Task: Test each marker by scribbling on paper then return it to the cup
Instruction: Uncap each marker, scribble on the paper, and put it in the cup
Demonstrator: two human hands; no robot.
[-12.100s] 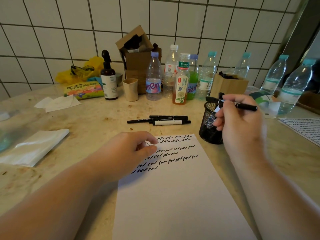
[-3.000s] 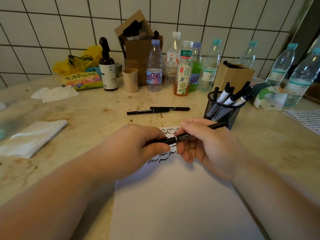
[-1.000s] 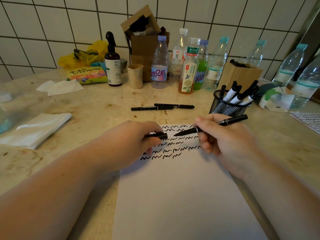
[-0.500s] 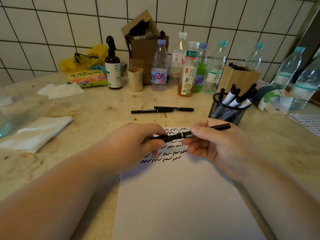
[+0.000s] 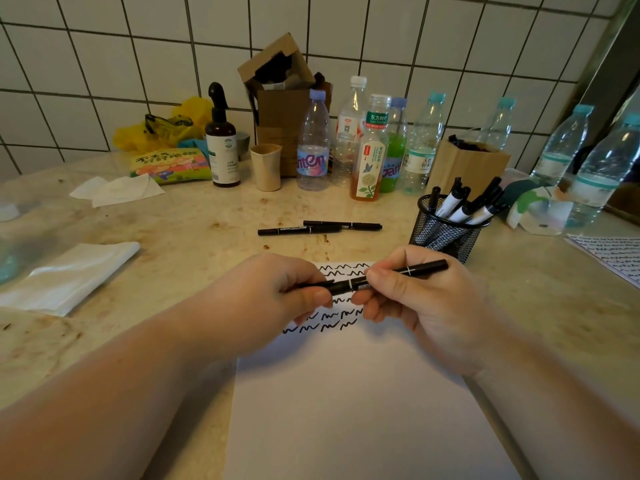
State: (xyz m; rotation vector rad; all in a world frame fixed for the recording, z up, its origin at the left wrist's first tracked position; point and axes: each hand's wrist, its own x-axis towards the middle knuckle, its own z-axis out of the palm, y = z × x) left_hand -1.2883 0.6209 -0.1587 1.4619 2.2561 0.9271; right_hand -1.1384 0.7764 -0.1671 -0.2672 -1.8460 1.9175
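I hold a black marker (image 5: 412, 270) level above the white paper (image 5: 349, 410). My right hand (image 5: 426, 303) pinches the marker's barrel. My left hand (image 5: 273, 299) pinches its cap end, and the cap sits on the barrel. Rows of black scribbles (image 5: 322, 325) cover the paper's top part, partly hidden by my hands. A black mesh cup (image 5: 441, 233) with several markers stands just beyond my right hand. Two more black markers (image 5: 301, 231) lie on the counter past the paper.
Several plastic bottles (image 5: 313, 147), a brown pump bottle (image 5: 221, 143), a paper cup (image 5: 266, 167) and cardboard boxes (image 5: 280, 98) line the tiled wall. Folded tissues (image 5: 69, 275) lie at left. A second scribbled sheet (image 5: 609, 252) lies at the right edge.
One second ago the marker was uncapped, its cap in my left hand. Since then my hands came together and the cap went onto the tip.
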